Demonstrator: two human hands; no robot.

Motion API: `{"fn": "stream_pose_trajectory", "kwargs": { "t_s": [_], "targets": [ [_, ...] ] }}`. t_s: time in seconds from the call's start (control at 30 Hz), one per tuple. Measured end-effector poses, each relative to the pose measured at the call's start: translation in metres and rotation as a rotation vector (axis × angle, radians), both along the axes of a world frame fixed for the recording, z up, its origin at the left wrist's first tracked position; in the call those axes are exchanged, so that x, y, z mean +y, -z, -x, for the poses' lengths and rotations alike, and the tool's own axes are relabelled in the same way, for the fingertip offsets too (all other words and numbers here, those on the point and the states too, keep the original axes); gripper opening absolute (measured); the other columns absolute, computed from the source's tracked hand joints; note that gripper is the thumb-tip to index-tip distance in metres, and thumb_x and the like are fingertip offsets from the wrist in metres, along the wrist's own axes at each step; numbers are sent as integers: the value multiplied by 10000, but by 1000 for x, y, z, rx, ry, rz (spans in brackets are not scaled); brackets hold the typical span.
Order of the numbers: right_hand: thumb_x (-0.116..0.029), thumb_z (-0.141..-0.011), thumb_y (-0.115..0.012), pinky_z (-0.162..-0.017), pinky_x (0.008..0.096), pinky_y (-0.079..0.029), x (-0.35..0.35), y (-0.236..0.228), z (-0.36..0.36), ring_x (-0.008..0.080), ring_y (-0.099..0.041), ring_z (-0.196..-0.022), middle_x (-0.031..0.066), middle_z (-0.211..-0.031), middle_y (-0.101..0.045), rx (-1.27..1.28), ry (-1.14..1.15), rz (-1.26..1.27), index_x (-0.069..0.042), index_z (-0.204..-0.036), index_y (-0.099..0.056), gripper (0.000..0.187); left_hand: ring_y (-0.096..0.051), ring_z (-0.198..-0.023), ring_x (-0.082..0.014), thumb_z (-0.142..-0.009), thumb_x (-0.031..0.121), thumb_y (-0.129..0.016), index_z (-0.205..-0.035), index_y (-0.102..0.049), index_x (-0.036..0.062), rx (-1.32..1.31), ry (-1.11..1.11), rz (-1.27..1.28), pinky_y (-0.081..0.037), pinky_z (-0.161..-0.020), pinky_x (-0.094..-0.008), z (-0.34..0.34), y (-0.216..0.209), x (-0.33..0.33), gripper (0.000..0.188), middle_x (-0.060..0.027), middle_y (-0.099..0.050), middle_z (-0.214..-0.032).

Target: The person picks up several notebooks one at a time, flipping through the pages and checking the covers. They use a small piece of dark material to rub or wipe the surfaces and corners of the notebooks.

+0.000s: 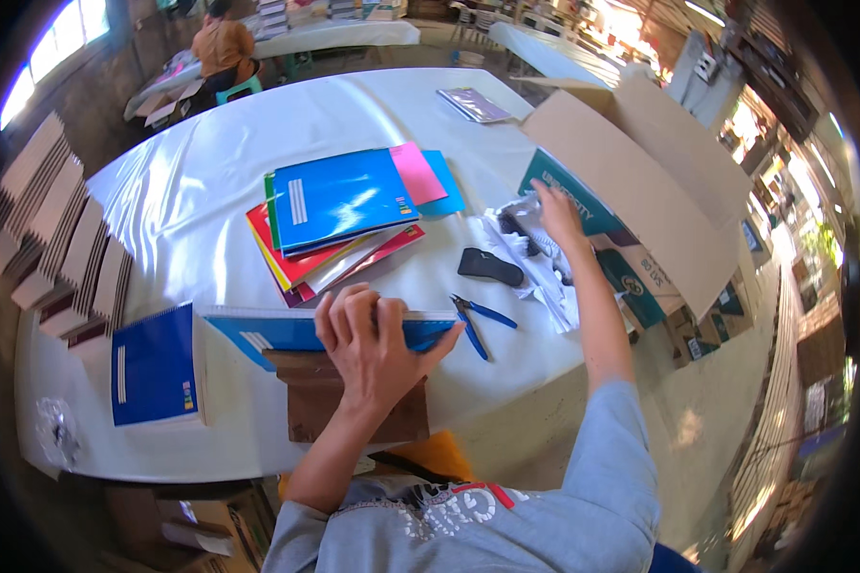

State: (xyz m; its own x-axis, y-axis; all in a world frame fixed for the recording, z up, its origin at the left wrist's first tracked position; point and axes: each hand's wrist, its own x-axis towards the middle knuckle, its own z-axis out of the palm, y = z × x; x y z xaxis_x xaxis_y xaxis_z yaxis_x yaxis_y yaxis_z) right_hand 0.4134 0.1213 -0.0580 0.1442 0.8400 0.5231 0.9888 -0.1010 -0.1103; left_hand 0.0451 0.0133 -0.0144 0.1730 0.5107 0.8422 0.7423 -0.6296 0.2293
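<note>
My left hand (377,342) grips the upper edge of a blue notebook (242,334). The notebook stands on its edge against a brown block-like stand (320,411) at the table's near side. My right hand (561,215) reaches over a heap of crumpled white paper strips (549,286) next to a cardboard box; its fingers are partly hidden and slightly blurred, so their grip is unclear. Blue-handled cutting pliers (483,323) lie spread on the table between my hands. Beyond them rests a black strap-like piece (490,267).
A pile of colourful notebooks (344,201) lies mid-table. Another blue notebook (158,368) is at the left, beside tall notebook stacks (67,220). The open cardboard box (631,181) rises at the right. A wrapped pack (473,105) sits at the far side. A person (223,46) sits farther back.
</note>
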Motion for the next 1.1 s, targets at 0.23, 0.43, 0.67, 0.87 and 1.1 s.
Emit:
{"fn": "stream_pose_trajectory", "kwargs": {
  "t_s": [0.23,0.43,0.67,0.87,1.1],
  "targets": [
    [-30,-774,-579,-674,348,-387,-80,-101,114,221,-466,-743,68,-750,-448,-59,-443,-188,-178,-1201,-567,452,-430,-815,-226,-595,342,-755,-719,-540,149,14,103,-8,-266,-880,-428,3,4,-7,314,-22,-461,-807],
    [44,-726,-621,-676,304,-384,-107,-58,148,215,-475,-775,49,-797,-480,388,-757,-156,-162,-1051,-629,385,-425,-751,-209,-628,299,-737,-721,-561,162,-17,151,-24,-268,-808,-388,-6,2,-1,242,0,-462,-724],
    [-33,-791,-586,-783,367,-340,-86,48,159,215,-478,-837,43,-841,-478,321,-634,-175,-192,-1074,-601,325,-438,-745,-205,-636,348,-711,-721,-550,164,24,109,-33,-295,-764,-371,-1,6,-1,259,-11,-470,-744],
    [-139,-813,-563,-702,344,-268,-106,12,173,171,-449,-755,4,-760,-404,2,-604,-110,-279,-1125,-604,345,-454,-744,-211,-634,358,-726,-700,-548,152,46,123,-57,-300,-757,-374,-1,4,-5,281,-20,-468,-730],
    [-94,-784,-597,-758,332,-250,-118,-42,192,164,-437,-776,-16,-760,-425,400,-768,-158,-238,-1093,-637,343,-451,-731,-225,-648,363,-738,-697,-557,151,38,144,-43,-293,-759,-389,-2,1,1,282,-27,-453,-717]
  ]
}}
